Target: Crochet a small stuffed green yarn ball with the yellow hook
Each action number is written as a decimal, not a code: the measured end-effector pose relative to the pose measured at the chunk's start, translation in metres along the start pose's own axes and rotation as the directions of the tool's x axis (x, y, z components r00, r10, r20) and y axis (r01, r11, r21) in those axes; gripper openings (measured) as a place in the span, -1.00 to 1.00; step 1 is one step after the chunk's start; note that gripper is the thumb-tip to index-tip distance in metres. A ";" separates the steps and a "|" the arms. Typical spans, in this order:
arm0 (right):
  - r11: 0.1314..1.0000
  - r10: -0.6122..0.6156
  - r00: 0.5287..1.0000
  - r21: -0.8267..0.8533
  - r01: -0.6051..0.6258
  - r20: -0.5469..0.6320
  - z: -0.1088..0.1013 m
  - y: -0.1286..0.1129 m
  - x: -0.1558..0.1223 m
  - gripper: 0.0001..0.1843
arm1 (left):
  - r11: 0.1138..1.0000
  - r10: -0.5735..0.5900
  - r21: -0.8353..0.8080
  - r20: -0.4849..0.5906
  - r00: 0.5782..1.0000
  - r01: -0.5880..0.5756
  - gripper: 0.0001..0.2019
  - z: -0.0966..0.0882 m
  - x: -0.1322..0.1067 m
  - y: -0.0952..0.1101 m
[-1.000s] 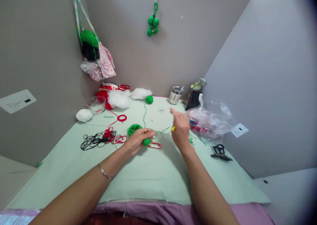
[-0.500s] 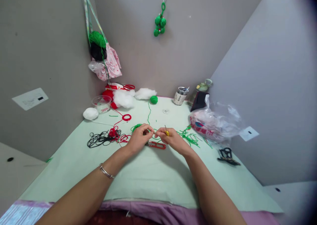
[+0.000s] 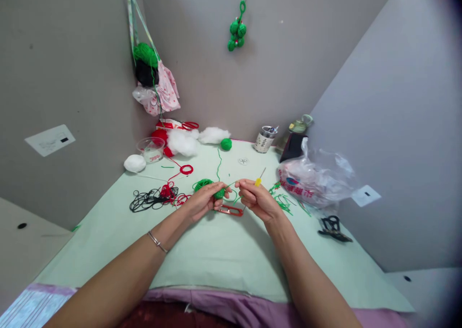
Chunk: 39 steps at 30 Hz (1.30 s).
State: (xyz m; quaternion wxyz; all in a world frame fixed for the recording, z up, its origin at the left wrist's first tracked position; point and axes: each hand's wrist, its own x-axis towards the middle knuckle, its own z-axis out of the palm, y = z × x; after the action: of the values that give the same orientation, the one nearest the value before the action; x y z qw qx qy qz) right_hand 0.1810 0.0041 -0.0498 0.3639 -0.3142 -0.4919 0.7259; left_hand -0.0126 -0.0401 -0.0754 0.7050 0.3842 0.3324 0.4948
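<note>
My left hand [image 3: 205,200] is closed around a small green crocheted piece [image 3: 219,193], partly hidden by the fingers. My right hand [image 3: 259,199] has its fingers curled round a crochet hook with a yellow grip [image 3: 258,182], its metal tip pointing up and away. Between the two hands runs a green strand, taut, its right end pinched at my right fingertips. Under the hands lie red thread snips [image 3: 231,211]. Loose green yarn [image 3: 202,183] rests just beyond my left hand.
Left of the hands lie tangled black cord [image 3: 146,201], red yarn [image 3: 186,169] and a white ball [image 3: 134,163]. White stuffing [image 3: 183,142] and a green ball [image 3: 226,144] sit at the back. Rightward are green scraps [image 3: 283,203], a plastic bag [image 3: 306,178] and a black claw clip [image 3: 332,229].
My hands have moved apart, drawing the green strand tight between them. The green piece now shows in my left hand, and the hook has swung to point up and right.
</note>
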 end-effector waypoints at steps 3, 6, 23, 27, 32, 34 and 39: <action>0.999 -0.031 0.999 0.035 0.032 -0.025 -0.004 -0.003 -0.001 -0.67 | 0.996 -0.007 -0.089 0.033 0.999 0.010 -0.68 0.000 0.000 0.001; 0.997 -0.050 0.998 0.053 0.051 -0.034 -0.006 -0.005 -0.002 -0.65 | 0.992 -0.010 -0.125 0.056 0.998 0.017 -0.60 0.000 -0.001 0.002; 0.996 -0.032 0.998 0.080 0.036 -0.048 -0.004 0.002 0.002 -0.68 | 0.988 -0.023 -0.152 0.075 0.997 0.035 -0.63 0.007 -0.003 -0.003; 0.996 -0.034 0.998 0.081 0.038 -0.056 -0.004 0.002 0.001 -0.66 | 0.991 -0.020 -0.133 0.075 0.997 0.030 -0.72 0.010 -0.007 0.000; 0.997 -0.024 0.999 0.076 0.026 -0.038 0.000 0.002 -0.001 -0.66 | 0.989 0.020 -0.149 0.026 0.999 -0.016 -0.80 0.002 -0.003 -0.002; 0.997 -0.021 0.999 0.073 0.023 -0.031 0.001 0.003 -0.002 -0.66 | 0.986 0.021 -0.163 0.007 1.000 -0.020 -0.77 -0.001 -0.001 -0.002; 0.997 -0.028 0.999 0.067 0.030 -0.033 0.003 0.002 -0.001 -0.67 | 0.981 0.026 -0.193 -0.014 1.000 -0.029 -0.78 -0.001 0.001 -0.004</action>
State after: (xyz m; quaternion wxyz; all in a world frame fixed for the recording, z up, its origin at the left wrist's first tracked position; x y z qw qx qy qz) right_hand 0.1791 0.0011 -0.0505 0.3926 -0.3061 -0.4659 0.7315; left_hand -0.0116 -0.0398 -0.0790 0.7300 0.3158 0.2817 0.5367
